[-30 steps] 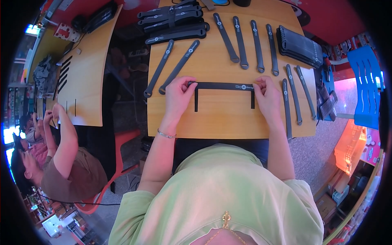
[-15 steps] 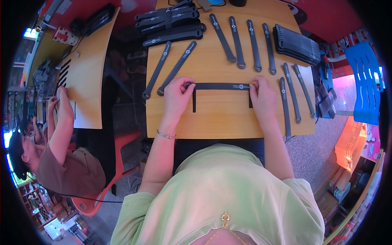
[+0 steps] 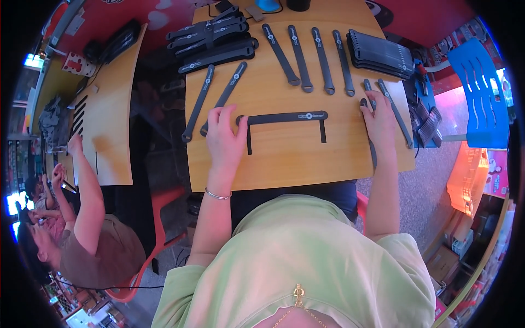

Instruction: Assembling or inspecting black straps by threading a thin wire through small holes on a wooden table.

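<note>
A dark grey strap (image 3: pixel 281 117) with a rounded end lies crosswise on the wooden table, its ends meeting two thin black marks that run toward me. My left hand (image 3: pixel 226 139) is beside its left end, fingers spread and thumb close to the tip. Over on the right, my right hand (image 3: pixel 381 127) reaches over another grey strap (image 3: pixel 373 154). Its thumb and fingertips are apart around that strap's upper end, and the hand covers much of the strap's middle.
Several similar straps (image 3: pixel 296 57) lie in rows, two more slanting at left (image 3: pixel 199 104). Bundled straps (image 3: pixel 216 35) and a stacked dark pack (image 3: pixel 381 54) are at the back. A co-worker (image 3: pixel 90 240) sits at another table (image 3: pixel 112 115) on the left.
My right hand has let go of the crosswise strap's right end and moved right to another strap. My left hand has released the left end and opened. The view has shifted slightly.
</note>
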`<state>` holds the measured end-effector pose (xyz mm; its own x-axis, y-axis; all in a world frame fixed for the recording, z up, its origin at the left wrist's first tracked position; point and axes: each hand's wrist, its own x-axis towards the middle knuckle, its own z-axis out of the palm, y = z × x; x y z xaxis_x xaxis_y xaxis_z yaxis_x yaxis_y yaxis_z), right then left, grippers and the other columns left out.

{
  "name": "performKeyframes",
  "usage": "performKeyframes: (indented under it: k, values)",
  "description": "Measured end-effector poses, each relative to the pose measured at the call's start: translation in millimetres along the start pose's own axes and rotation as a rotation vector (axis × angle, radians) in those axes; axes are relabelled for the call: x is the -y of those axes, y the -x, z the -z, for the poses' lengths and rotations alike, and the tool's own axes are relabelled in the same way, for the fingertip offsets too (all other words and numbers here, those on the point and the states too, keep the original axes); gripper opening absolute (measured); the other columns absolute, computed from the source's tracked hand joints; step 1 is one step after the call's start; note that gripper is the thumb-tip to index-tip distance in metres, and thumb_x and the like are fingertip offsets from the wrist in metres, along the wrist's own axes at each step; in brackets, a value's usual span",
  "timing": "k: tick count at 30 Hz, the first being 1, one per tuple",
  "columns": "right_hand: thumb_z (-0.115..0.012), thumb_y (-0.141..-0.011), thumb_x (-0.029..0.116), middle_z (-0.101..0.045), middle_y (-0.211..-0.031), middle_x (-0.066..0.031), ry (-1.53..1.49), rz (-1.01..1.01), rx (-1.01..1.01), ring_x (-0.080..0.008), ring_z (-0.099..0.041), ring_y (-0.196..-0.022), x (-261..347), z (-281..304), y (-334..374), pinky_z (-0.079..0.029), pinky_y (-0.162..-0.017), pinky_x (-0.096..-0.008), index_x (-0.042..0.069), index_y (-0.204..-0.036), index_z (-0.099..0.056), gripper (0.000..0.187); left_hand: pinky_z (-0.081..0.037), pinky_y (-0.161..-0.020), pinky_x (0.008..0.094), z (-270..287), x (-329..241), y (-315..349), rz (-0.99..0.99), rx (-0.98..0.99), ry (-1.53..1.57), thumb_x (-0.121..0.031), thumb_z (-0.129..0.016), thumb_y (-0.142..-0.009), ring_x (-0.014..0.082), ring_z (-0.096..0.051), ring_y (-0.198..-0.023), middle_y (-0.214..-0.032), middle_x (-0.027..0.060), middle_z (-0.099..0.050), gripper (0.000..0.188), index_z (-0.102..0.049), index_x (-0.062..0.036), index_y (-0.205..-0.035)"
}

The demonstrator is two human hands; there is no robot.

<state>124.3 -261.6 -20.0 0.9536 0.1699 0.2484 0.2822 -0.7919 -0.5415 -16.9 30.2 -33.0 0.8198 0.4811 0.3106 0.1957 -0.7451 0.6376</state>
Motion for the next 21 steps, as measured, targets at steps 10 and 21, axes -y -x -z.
performKeyframes:
  k: [10,21]
  values:
    - [-0.067,-0.076,0.007,-0.066,-0.078,-0.0085,-0.122,-0.026,0.367,-0.0213,-0.062,-0.068,38.5,22.8,5.6,-0.048,-0.064,-0.0311,0.005,-0.096,-0.063,0.021,-0.043,-0.055,0.0248,-2.6,-58.8,19.3,-0.124,0.434,0.409,-0.013,-0.069,-0.079,0.0133,-0.054,-0.062,-0.093,0.007,-0.057,0.027,-0.06,-0.0049,-0.103]
    - [-0.056,-0.09,0.007,-0.065,-0.076,-0.0026,-0.878,-0.16,0.238,-0.0022,-0.05,-0.057,78.1,44.8,7.0,-0.036,-0.051,-0.015,0.001,-0.1,-0.061,0.013,-0.049,-0.073,0.0262,-3.9,-74.0,31.8,0.029,0.956,0.811,-0.009,-0.06,-0.087,0.0135,-0.061,-0.082,-0.087,0.006,-0.063,0.025,-0.058,0.0013,-0.109]
